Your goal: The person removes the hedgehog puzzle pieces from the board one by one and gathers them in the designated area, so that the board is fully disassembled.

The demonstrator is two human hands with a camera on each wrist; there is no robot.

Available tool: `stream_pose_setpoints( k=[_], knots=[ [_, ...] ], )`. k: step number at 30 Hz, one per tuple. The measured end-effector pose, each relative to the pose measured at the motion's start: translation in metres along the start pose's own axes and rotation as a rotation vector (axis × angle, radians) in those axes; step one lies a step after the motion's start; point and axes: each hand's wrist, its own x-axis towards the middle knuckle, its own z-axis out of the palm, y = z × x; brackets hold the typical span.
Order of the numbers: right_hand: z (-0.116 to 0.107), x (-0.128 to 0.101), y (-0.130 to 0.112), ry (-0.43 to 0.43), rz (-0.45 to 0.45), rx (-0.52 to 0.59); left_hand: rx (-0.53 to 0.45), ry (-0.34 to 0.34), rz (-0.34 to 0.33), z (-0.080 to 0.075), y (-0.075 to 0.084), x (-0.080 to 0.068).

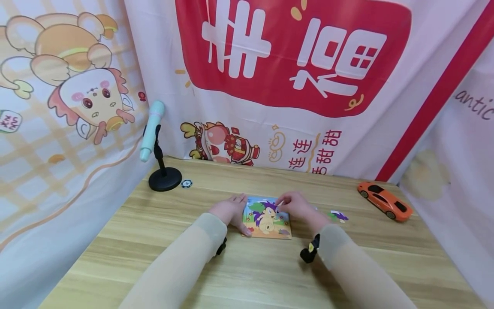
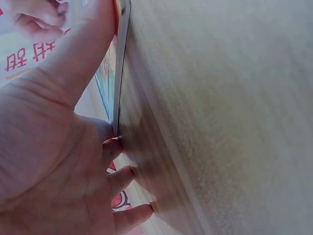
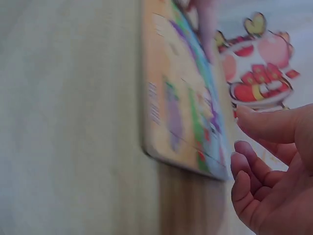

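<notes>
— What is around the work place?

— A wooden tabletop [image 1: 162, 257] fills the lower half of the head view. Behind it hang printed cloths: a white one with a big red panel and white characters in the upper middle, and a cartoon animal in the upper left of the frame.

— And the thing in the middle?

— A small puzzle board [image 1: 267, 219] with a colourful animal picture lies flat on the tabletop, just below the centre of the frame, between the two hands.

— What does the left hand do?

— The left hand [image 1: 230, 211] rests at the left edge of the board. In the left wrist view its thumb [image 2: 93, 44] lies straight along the board's edge and the other fingers [image 2: 122, 176] touch the tabletop, loosely bent. It pinches nothing.

— And the right hand?

— The right hand [image 1: 295, 207] is at the upper right corner of the board. Its fingers seem to pinch a small pale puzzle piece [image 1: 280, 202] over the picture, but the piece is very small, so I am not fully sure. In the right wrist view the fingers [image 3: 254, 171] are curled near the blurred board [image 3: 181, 98].

— What else is on the tabletop?

— Loose puzzle pieces [image 1: 338, 216] lie just right of the right hand. An orange toy car [image 1: 384, 200] stands at the right side. A pale green microphone [image 1: 152, 130] on a black stand [image 1: 165, 179] is at the left back, with a small round chip [image 1: 187, 183] beside its base.
</notes>
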Motion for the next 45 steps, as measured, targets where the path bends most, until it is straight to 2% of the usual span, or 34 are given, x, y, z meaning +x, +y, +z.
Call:
stream_pose_setpoints(
  k=[4, 8, 17, 30, 38, 45],
  knots=[
    [0.02, 0.002, -0.005, -0.015, 0.017, -0.005, 0.005, 0.007, 0.013, 0.002, 0.0, 0.002],
    [0.026, 0.004, -0.004, -0.002, 0.043, -0.023, 0.005, 0.015, 0.014, 0.003, 0.001, 0.002],
    [0.029, 0.006, 0.0, -0.004, 0.069, -0.041, 0.002, 0.019, -0.009, 0.002, 0.003, 0.001],
    [0.032, 0.009, 0.002, 0.039, 0.062, -0.034, 0.004, 0.036, 0.023, 0.004, 0.0, 0.001],
    [0.031, 0.008, 0.003, 0.061, 0.069, 0.024, 0.001, 0.029, 0.019, 0.003, 0.0, 0.002],
    [0.029, 0.009, 0.004, 0.094, 0.04, 0.047, 0.003, 0.036, 0.017, 0.006, -0.003, 0.005]
  ],
)
